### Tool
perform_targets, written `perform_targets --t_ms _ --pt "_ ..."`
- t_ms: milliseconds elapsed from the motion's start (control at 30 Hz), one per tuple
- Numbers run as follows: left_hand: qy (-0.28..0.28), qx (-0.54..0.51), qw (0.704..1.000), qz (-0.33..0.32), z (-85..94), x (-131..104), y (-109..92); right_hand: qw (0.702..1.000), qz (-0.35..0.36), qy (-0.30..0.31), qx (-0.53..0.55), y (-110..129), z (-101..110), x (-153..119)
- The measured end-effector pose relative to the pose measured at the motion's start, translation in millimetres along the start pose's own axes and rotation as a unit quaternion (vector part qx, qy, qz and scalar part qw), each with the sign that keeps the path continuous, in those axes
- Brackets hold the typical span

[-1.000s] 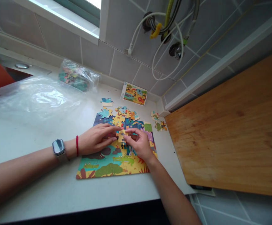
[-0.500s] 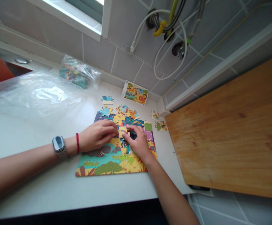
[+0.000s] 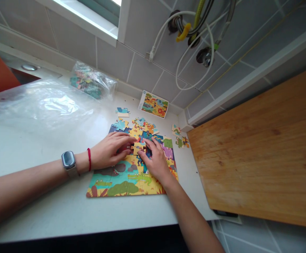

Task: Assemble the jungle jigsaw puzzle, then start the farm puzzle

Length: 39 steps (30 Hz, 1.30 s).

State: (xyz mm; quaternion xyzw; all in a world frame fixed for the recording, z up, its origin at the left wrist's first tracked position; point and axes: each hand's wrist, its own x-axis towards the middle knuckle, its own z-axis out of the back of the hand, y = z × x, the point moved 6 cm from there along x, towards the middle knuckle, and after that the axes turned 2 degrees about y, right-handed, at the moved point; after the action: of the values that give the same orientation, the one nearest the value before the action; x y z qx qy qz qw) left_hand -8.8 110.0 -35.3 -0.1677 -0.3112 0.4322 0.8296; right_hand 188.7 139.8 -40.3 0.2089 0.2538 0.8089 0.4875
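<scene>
A partly assembled jigsaw puzzle with crocodiles and a green bush lies on the white counter. Over its middle, a yellow puzzle piece sits between my two hands. My right hand has thumb and forefinger at the right side of that piece, closed on it. My left hand rests at the piece's left side, fingers slightly bent and apart from the thumb, holding nothing that shows. Several loose pieces overlap the puzzle's far edge. A blue bird piece lies beyond them.
A picture card leans near the tiled wall. Left of it are a bag of pieces and a crumpled clear plastic sheet. More pieces lie at the right, beside a large wooden board.
The left fingers have loosened and opened a little beside the yellow piece. The right hand has hardly moved. The view has shifted slightly.
</scene>
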Motion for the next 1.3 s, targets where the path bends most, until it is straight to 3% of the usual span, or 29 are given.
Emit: perform_targets --t_ms 333,700,967,1133,1300 --pt "0.029 0.012 0.999 -0.025 -0.5 3 -6 0.999 0.006 -0.010 -0.036 1 -2 1" --pt "0.024 0.043 0.997 -0.065 -1.9 0 -9 0.999 0.019 -0.015 -0.022 3 0 3" --pt "0.028 0.026 0.998 -0.047 -2.8 0 -5 0.987 0.068 -0.125 0.074 -9 36 1" --pt "0.049 0.051 0.995 -0.073 -5.0 -3 -10 0.989 0.137 -0.034 0.042 -10 29 0" --pt "0.062 0.057 0.994 -0.063 -7.6 -5 -9 0.990 0.135 0.021 0.020 -14 17 0"
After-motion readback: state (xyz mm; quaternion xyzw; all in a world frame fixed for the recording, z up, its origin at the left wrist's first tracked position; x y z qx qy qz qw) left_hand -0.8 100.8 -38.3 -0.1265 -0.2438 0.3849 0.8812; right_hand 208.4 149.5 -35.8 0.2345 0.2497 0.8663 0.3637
